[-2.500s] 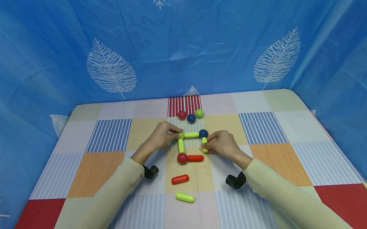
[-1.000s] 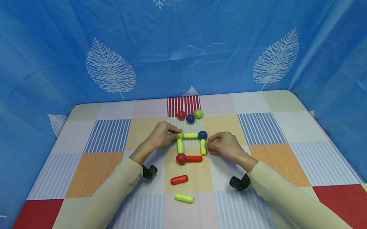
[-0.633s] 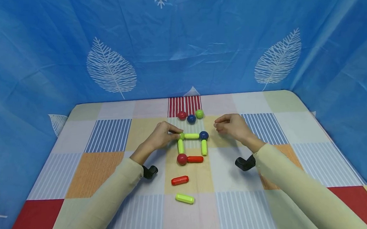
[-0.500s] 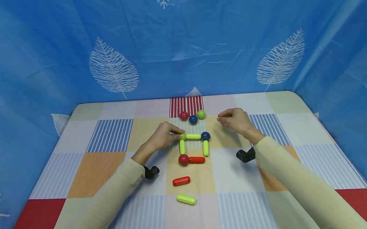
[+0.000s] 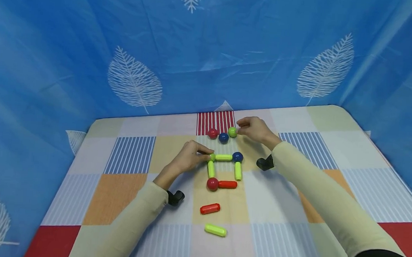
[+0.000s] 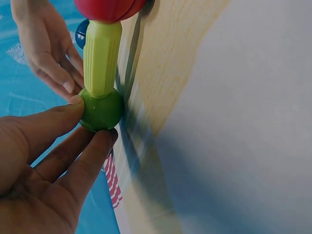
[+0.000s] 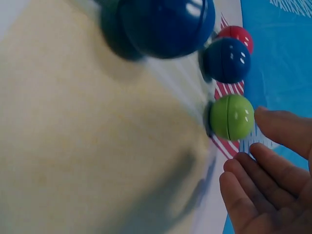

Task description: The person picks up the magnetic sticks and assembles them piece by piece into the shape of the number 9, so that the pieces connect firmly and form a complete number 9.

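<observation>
Farther green ball (image 5: 232, 131) lies beside the right hand (image 5: 256, 129), seemingly just apart.

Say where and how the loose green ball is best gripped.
Likely pinch the loose green ball across its widest part, coming from the right: it is round, the right hand is open on that side, and a loose blue ball sits close on its left.

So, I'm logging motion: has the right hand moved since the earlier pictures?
Yes: in the head view, the right hand has gone from a green stick toward the red-striped cloth patch, and is now beside the far green ball.
</observation>
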Available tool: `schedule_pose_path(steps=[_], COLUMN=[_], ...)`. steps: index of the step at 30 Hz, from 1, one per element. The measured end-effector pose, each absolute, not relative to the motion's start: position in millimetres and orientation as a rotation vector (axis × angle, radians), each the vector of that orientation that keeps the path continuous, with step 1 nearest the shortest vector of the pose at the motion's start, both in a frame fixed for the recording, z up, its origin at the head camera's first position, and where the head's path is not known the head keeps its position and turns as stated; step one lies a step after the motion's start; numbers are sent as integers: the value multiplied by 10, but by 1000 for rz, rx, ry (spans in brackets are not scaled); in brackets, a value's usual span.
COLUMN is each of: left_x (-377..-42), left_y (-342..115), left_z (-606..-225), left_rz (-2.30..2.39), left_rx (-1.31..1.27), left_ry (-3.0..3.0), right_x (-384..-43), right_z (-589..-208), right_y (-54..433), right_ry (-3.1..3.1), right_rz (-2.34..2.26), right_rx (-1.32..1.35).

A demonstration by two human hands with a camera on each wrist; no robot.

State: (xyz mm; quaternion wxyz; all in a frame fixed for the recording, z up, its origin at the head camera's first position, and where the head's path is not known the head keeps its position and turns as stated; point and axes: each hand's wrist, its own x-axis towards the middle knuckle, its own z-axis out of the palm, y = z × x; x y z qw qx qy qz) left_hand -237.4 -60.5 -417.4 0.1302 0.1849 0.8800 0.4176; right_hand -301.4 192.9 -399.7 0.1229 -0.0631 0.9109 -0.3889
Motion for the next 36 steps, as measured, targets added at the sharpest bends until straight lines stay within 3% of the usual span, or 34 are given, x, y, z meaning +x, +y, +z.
schedule_pose_path(steps=[16, 29, 36], left_x=[-2359, -2354, -2348], left_y=[-476, -550, -586], left_z=[-4121, -4117, -4137], left_rz=[1207, 1169, 1152], left_rx=[596, 592, 560], left_ry=[2542, 2592, 2599], right_x=[-2988, -2769, -2493], right_z=[-4066, -4070, -4102], right_y=[1945, 2412, 2682], right_ry=[2714, 2746, 2735], right_rz=[-1081, -1082, -1078], right_rx=[-187, -64, -84])
